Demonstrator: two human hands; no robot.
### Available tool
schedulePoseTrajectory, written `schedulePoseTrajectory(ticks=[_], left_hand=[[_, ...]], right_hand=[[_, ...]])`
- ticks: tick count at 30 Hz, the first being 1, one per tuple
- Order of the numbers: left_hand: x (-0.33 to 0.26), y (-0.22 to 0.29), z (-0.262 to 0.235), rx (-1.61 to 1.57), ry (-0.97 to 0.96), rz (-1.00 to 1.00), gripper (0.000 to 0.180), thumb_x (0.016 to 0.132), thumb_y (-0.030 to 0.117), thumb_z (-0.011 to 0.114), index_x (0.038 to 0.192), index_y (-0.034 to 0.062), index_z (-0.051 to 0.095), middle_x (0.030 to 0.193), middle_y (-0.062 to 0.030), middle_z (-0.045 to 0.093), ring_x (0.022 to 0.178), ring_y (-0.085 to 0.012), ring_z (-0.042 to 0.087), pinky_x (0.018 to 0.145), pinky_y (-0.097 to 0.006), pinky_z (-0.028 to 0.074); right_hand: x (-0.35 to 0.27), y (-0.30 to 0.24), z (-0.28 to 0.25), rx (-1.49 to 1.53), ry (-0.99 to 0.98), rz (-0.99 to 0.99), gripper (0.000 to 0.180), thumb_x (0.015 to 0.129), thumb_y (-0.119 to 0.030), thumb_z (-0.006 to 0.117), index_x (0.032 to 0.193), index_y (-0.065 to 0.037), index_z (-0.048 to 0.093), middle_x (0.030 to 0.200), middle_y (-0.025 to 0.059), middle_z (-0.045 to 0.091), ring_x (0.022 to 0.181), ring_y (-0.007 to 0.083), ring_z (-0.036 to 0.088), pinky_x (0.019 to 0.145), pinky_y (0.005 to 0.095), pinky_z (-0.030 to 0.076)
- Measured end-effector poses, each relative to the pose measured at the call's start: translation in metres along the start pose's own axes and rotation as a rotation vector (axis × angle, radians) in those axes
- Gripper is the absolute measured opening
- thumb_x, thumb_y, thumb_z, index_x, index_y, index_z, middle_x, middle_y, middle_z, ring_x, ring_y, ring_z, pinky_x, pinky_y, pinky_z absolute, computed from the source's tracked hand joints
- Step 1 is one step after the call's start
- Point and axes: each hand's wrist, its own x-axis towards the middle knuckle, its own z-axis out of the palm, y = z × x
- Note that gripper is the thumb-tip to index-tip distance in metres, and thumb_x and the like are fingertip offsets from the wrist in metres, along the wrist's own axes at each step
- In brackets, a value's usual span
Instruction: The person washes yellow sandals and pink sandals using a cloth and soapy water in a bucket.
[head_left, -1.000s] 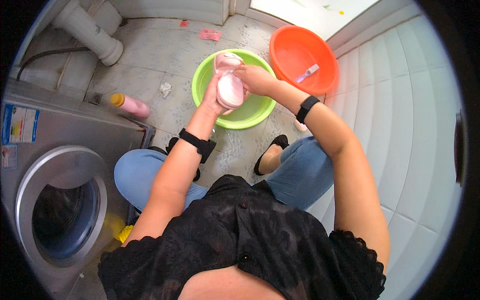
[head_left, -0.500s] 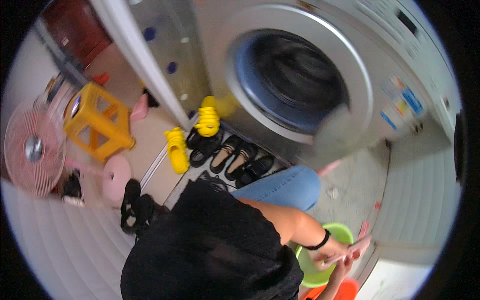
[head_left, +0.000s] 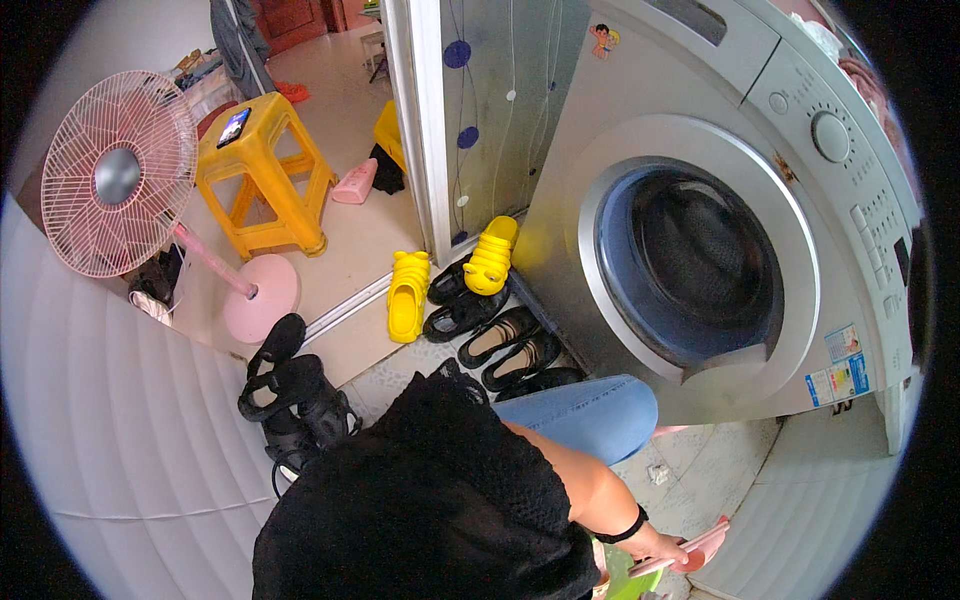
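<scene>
At the lower edge, beside the silver front-loading washing machine (head_left: pixel 720 250), one hand (head_left: pixel 665 545) grasps a flat pink shoe (head_left: pixel 690 548).
The shoe sits above the green plastic basin (head_left: pixel 625 580); I judge washing unfinished. Which hand, and the other's state, I cannot tell.

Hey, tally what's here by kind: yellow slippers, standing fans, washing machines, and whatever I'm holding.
yellow slippers: 2
standing fan: 1
washing machine: 1
pink shoe in the left hand: 1
Total: 5
</scene>
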Motion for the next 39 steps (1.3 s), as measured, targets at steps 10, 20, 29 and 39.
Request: schedulePoseTrajectory(ticks=[10, 20, 29, 39], left_hand=[[-0.018, -0.001, -0.009, -0.012, -0.036, -0.017, 0.07, 0.082, 0.041, 0.055, 0.145, 0.0275, 0.028, 0.129, -0.0118, 0.049, 0.115, -0.0291, 0.051, 0.091, -0.046, 0.045], [-0.029, 0.002, -0.002, -0.014, -0.052, 0.007, 0.075, 0.084, 0.048, 0.057, 0.147, 0.0215, 0.026, 0.129, -0.0117, 0.05, 0.119, -0.0254, 0.049, 0.095, -0.04, 0.044], [-0.038, 0.007, -0.009, -0.042, -0.073, -0.002, 0.077, 0.085, 0.053, 0.058, 0.146, 0.0159, 0.029, 0.126, -0.0113, 0.052, 0.118, -0.0235, 0.05, 0.096, -0.037, 0.044], [-0.042, 0.011, -0.018, -0.061, -0.067, 0.032, 0.077, 0.085, 0.054, 0.058, 0.145, 0.0138, 0.031, 0.124, -0.0116, 0.054, 0.116, -0.0241, 0.052, 0.096, -0.038, 0.045]], right_hand=[[0.013, 0.038, -0.008, -0.058, -0.032, 0.052, 0.028, 0.091, -0.022, 0.053, 0.104, 0.0, 0.066, 0.083, 0.0073, 0.06, 0.07, 0.019, 0.053, 0.062, 0.0322, 0.044], [0.02, 0.05, -0.013, -0.105, -0.02, 0.07, 0.033, 0.09, -0.032, 0.054, 0.086, -0.003, 0.068, 0.058, 0.0031, 0.053, 0.047, 0.0141, 0.045, 0.043, 0.0297, 0.037], [0.029, 0.07, -0.02, -0.05, -0.063, -0.039, 0.04, 0.095, -0.041, 0.051, 0.088, -0.003, 0.062, 0.063, 0.0047, 0.054, 0.05, 0.0149, 0.047, 0.045, 0.0293, 0.039], [0.018, 0.048, -0.008, -0.129, -0.028, 0.035, 0.03, 0.094, -0.032, 0.051, 0.098, -0.003, 0.059, 0.076, 0.0065, 0.055, 0.064, 0.0173, 0.049, 0.057, 0.0314, 0.041]])
